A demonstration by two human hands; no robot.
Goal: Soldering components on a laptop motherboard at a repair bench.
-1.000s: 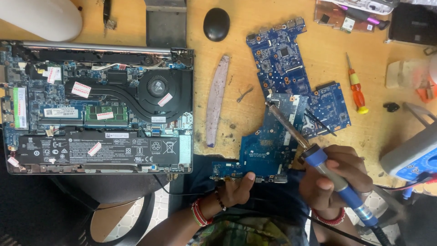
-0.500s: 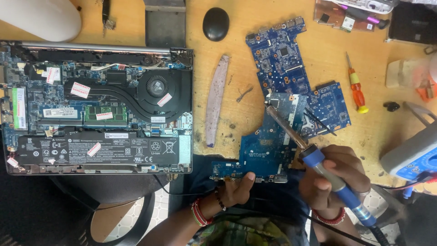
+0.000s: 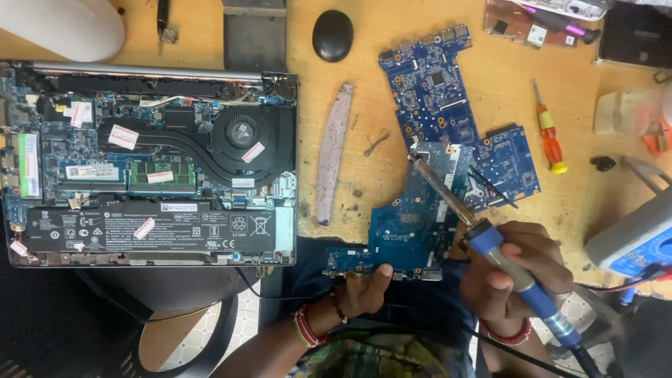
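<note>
A blue circuit board (image 3: 409,224) lies at the table's near edge, partly hanging over it. My left hand (image 3: 364,290) holds that board by its lower edge, thumb on top. My right hand (image 3: 514,269) grips a blue-handled soldering iron (image 3: 490,238). Its metal tip points up and left and touches the board's upper part near a silver patch. A cable runs from the iron's handle down to the right. A second blue circuit board (image 3: 448,105) lies farther back, overlapping the first.
An opened laptop (image 3: 150,164) with fan and battery exposed fills the left. A grey strip (image 3: 332,150), a black oval lid (image 3: 332,33), a red and yellow screwdriver (image 3: 547,133) and a blue meter (image 3: 640,234) lie around on the wooden table (image 3: 595,189).
The soldering iron's tip has shifted very slightly on the board. Both hands stay where they were.
</note>
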